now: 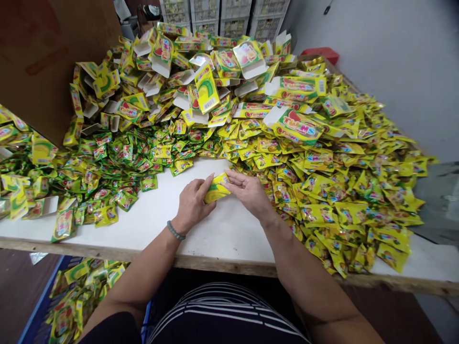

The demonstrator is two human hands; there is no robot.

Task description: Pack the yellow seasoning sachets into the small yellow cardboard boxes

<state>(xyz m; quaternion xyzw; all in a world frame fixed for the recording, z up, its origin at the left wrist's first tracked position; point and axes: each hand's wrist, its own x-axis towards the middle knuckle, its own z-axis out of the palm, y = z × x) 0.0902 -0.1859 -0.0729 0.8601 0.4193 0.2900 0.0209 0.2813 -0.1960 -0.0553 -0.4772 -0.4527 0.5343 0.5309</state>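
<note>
Holding one small yellow box [216, 188] in the grip of both hands, left hand [192, 203] and right hand [249, 191], near a "YUMS" carton [296, 125]

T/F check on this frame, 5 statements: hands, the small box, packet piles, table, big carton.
1. Both hands hold one small yellow box. True: left hand and right hand both grip it.
2. The left wrist is bare. False: it wears a beaded bracelet.
3. Yellow packets are heaped to the right of the hands. True.
4. The table is dark metal. False: its top is white with a wooden edge.
5. A brown carton stands at the far right. False: it is at the far left.
</note>
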